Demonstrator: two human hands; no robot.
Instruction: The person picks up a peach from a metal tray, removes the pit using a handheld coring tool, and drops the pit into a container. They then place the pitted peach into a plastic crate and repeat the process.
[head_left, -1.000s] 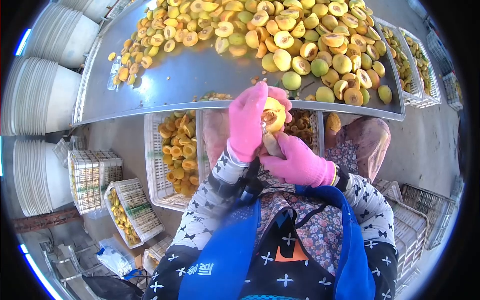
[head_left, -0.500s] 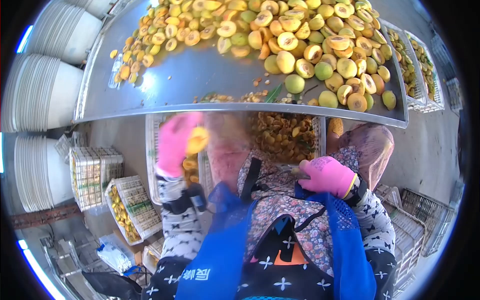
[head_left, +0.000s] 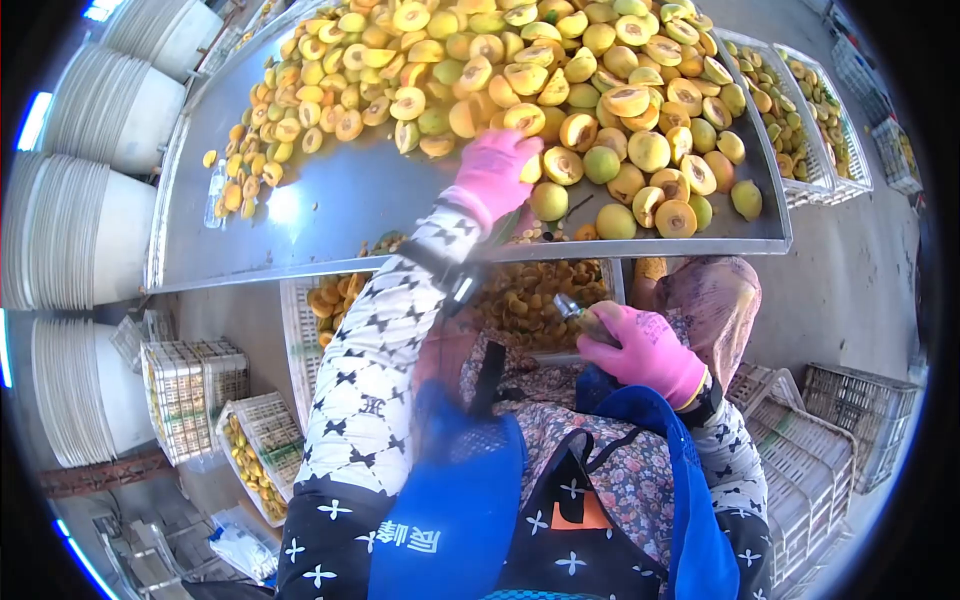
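Note:
My left hand, in a pink glove, reaches over the metal table to the near edge of the fruit pile. Its fingers curl around a yellow peach, which the glove partly hides. Halved peaches with brown centres lie around it. Low over my lap, my right hand, also gloved in pink, is closed on a short pitting tool whose shiny metal tip points up and left. Below the table edge a crate holds many pieces of peach.
The metal table has a raised rim along its near edge. Crates of fruit stand beyond its right end. Stacked white tubs line the left, with fruit crates on the floor. More crates stand at right.
My left hand has moved from the crate, where it held a peach half, up and right to the pile. The tool's metal tip in my right hand now shows clearly.

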